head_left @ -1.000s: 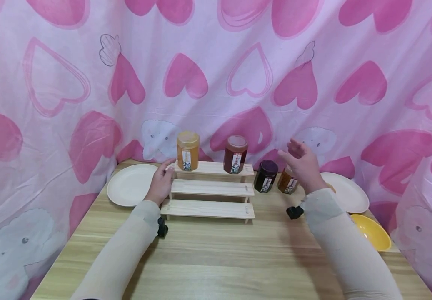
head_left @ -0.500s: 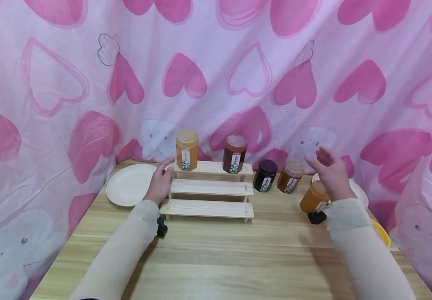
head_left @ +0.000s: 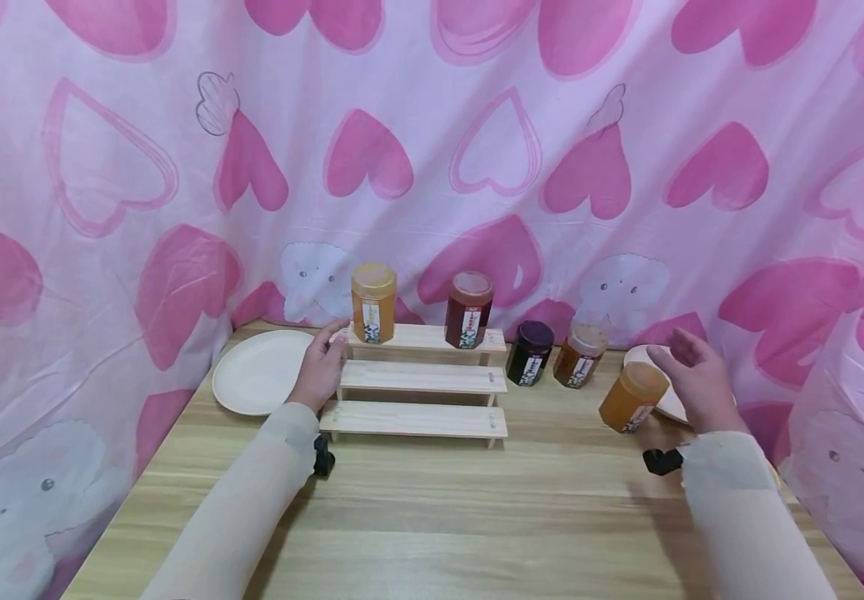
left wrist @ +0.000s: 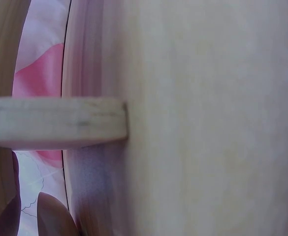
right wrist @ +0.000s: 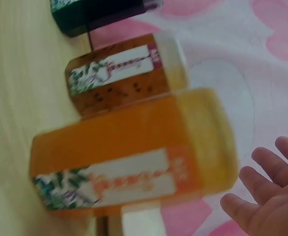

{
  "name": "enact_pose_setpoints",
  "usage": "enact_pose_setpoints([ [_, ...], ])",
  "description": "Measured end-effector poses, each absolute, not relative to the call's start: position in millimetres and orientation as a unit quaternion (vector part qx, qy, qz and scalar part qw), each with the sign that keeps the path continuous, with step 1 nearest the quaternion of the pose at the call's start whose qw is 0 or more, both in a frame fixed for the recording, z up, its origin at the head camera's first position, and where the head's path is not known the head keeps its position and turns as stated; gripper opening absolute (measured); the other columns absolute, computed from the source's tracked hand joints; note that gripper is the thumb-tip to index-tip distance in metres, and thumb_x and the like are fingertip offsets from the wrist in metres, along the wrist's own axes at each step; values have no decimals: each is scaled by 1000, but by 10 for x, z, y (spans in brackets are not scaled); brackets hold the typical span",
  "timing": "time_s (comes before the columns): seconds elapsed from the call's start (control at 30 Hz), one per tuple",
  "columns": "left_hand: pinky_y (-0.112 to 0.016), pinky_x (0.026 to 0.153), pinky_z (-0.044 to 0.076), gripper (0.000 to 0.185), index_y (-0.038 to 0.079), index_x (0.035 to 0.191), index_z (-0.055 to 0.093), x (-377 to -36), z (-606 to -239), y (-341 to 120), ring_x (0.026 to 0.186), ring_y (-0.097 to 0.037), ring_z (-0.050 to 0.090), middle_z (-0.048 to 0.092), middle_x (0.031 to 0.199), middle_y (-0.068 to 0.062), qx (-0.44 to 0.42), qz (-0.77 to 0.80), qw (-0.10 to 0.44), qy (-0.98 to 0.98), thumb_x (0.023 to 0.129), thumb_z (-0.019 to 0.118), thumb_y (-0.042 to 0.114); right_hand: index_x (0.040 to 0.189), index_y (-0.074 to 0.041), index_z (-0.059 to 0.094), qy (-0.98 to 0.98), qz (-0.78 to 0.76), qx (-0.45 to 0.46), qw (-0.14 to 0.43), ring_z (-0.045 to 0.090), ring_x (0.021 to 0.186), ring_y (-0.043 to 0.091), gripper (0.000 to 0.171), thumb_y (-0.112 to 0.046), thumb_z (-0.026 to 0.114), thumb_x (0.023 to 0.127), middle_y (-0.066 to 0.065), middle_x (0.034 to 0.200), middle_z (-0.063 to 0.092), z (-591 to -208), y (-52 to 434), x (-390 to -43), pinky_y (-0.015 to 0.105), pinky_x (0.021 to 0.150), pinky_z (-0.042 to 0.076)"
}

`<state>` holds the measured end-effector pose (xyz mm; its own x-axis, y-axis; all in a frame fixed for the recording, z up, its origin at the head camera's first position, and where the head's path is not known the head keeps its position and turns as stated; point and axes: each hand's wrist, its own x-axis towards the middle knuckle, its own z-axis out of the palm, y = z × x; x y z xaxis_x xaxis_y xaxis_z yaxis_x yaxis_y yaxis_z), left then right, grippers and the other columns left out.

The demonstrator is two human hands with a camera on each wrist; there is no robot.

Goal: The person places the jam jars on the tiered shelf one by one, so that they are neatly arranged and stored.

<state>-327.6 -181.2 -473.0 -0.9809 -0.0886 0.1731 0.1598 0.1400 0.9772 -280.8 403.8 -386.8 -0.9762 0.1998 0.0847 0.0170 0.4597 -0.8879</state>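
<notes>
A three-step wooden shelf stands on the table, with a yellow-orange jar and a dark red jar on its top step. My left hand rests with relaxed fingers against the shelf's left end; the left wrist view shows a shelf board and fingertips up close. My right hand hovers open just right of an orange jar, apart from it. The right wrist view shows this orange jar beside my spread right hand. A dark purple jar and an amber jar stand right of the shelf.
A white plate lies left of the shelf. Another white plate lies at the right, partly behind my right hand. A pink heart-print cloth hangs close around the table's back and sides. Bare wooden table stretches in front.
My right hand has moved right and down, from in front of the amber jar to beside the orange jar. The left hand has stayed on the shelf.
</notes>
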Motion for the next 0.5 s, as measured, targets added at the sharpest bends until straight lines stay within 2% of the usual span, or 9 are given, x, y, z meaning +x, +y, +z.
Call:
enact_pose_setpoints([
  [0.13,-25,55,37,42,21,155,52,-3273,-4728,-1801,56,-10,38,41,67,5,-20,-653,96,-751,115,44,33,170,-11,18,-855,506,-70,84,21,159,41,89,-51,62,104,20,173,21,-3983,4093,-2744,58,127,22],
  [0.23,-26,57,38,42,23,155,52,-3276,-4734,-1803,58,-11,38,42,68,5,-16,-652,96,-752,115,44,33,169,-9,18,-858,502,-66,82,23,158,42,88,-50,62,104,22,172,23,-4070,4108,-2714,54,127,26],
  [0.37,-26,57,38,42,23,155,52,-3280,-4742,-1807,59,-11,38,41,69,5,-18,-652,96,-752,115,44,34,169,-7,15,-863,497,-58,67,25,157,43,88,-48,61,106,25,171,23,-4182,4128,-2693,31,122,36],
  [0.5,-26,56,38,42,22,154,52,-3275,-4739,-1803,58,-10,38,42,68,5,-20,-653,99,-750,115,44,34,169,-5,11,-865,498,-42,41,20,158,45,89,-45,60,107,25,172,17,-4241,4124,-2681,13,112,38],
])
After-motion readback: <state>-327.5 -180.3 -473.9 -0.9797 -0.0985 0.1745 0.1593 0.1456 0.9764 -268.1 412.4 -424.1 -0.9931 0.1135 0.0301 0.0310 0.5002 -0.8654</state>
